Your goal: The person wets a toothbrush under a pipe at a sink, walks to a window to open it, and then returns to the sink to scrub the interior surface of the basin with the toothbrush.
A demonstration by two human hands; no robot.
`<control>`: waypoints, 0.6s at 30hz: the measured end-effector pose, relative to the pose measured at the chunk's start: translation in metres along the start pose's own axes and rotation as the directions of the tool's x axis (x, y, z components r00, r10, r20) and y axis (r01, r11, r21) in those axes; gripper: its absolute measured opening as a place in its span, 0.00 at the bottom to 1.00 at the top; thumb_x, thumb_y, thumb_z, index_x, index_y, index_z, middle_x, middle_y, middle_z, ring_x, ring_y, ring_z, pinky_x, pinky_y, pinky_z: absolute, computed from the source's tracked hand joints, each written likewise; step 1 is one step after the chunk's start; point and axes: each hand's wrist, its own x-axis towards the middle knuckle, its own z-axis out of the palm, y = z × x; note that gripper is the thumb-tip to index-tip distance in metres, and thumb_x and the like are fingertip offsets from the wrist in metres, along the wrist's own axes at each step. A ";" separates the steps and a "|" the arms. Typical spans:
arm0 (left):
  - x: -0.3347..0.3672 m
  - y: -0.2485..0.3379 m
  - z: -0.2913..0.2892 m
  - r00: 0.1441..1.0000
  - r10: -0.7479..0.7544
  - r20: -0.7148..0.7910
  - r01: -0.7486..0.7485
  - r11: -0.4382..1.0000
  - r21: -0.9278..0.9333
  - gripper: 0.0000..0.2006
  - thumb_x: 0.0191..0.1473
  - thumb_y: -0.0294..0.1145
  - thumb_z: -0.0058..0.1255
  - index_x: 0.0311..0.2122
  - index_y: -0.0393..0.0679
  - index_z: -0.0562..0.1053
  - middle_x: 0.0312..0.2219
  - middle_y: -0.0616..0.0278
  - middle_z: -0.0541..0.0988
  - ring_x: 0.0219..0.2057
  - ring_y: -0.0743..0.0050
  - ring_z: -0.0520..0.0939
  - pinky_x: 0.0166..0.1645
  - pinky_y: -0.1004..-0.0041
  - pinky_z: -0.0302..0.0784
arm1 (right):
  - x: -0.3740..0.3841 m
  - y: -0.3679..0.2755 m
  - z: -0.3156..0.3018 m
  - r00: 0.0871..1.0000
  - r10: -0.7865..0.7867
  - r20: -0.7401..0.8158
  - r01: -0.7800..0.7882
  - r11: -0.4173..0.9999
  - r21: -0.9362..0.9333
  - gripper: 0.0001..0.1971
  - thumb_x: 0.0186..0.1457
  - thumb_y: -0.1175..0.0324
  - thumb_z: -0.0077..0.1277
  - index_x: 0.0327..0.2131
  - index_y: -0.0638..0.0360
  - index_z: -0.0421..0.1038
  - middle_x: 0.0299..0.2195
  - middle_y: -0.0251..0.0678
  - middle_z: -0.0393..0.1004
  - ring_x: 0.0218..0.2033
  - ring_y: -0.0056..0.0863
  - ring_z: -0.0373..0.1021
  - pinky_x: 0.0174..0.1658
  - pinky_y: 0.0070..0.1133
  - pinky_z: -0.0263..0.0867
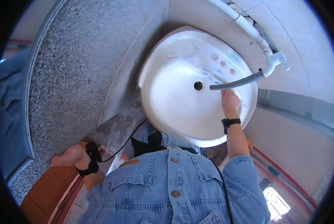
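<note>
A white washbasin [174,100] with a dark drain hole [198,86] lies in front of me. My right hand [231,101] is inside it at the right, fingers curled closed. Its knuckles come up to the grey corrugated hose [238,83], and I cannot tell whether they touch. Anything in the fingers is hidden. The hose hangs from a white tap [276,61], its free end near the drain. Far to the left, my left hand [67,156] is at the lower edge of the pebbled surface [77,56], its fingers not clear. Both wrists wear black straps.
A white pipe [245,28] runs along the tiled wall to the tap. Several round holes [223,64] sit in the basin's back ledge. At the far left stands a framed mirror [11,112]. A black cable [119,151] runs from my left wrist. A red strip [282,173] crosses the lower right.
</note>
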 end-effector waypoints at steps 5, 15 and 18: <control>0.007 0.008 0.016 0.998 0.050 -0.029 -0.048 0.998 0.038 0.33 0.58 0.52 0.21 0.57 0.31 0.41 0.55 0.42 0.50 0.53 0.53 0.59 0.56 0.63 0.59 | -0.008 0.038 0.003 0.959 0.284 0.018 -0.276 0.914 0.297 0.21 0.57 0.54 0.33 0.27 0.61 0.69 0.24 0.49 0.72 0.27 0.47 0.70 0.30 0.37 0.65; 0.004 0.011 0.019 0.995 0.061 -0.083 -0.056 0.996 0.062 0.32 0.58 0.50 0.20 0.56 0.29 0.42 0.54 0.43 0.50 0.52 0.54 0.60 0.56 0.65 0.59 | 0.042 0.021 -0.041 0.966 0.060 0.251 -0.147 0.927 0.345 0.24 0.58 0.52 0.32 0.38 0.65 0.68 0.36 0.57 0.69 0.42 0.53 0.63 0.43 0.36 0.60; 0.003 0.012 0.022 0.992 0.050 -0.116 -0.046 0.998 0.039 0.31 0.58 0.48 0.20 0.55 0.28 0.45 0.52 0.44 0.54 0.50 0.56 0.63 0.53 0.65 0.62 | 0.045 0.023 -0.009 0.989 -0.124 0.077 0.078 0.895 0.439 0.22 0.58 0.54 0.32 0.37 0.65 0.68 0.35 0.56 0.70 0.40 0.50 0.65 0.43 0.34 0.60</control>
